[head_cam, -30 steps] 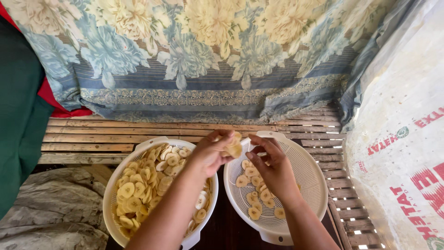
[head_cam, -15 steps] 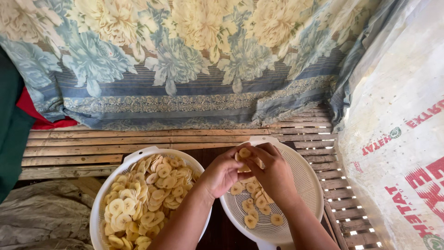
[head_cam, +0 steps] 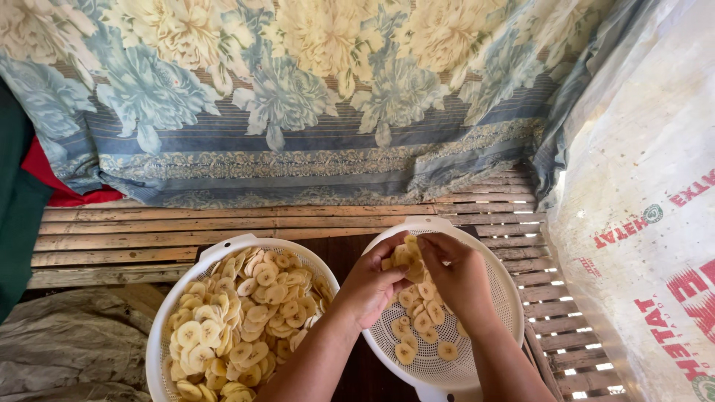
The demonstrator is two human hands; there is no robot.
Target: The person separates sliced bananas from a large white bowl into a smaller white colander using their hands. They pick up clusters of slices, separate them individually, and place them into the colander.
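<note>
Two white perforated colanders stand side by side on a slatted bamboo floor. The left colander (head_cam: 223, 251) is heaped with pale yellow banana slices (head_cam: 238, 313). The right colander (head_cam: 497, 277) holds only a thin scatter of slices (head_cam: 418, 321). Above the right colander my left hand (head_cam: 372, 283) and my right hand (head_cam: 458, 272) meet, both pinching a small stack of slices (head_cam: 404, 254) between the fingertips. My forearms come up from the bottom edge.
A flowered blue and cream cloth (head_cam: 298, 97) hangs across the back. A large white printed sack (head_cam: 648, 223) fills the right side. Grey crumpled sacking (head_cam: 67, 350) lies bottom left, with green and red fabric (head_cam: 30, 179) at the left edge.
The view has tilted down and closer. My hands stay together over the right colander, now holding the stack of slices slightly lower and further right.
</note>
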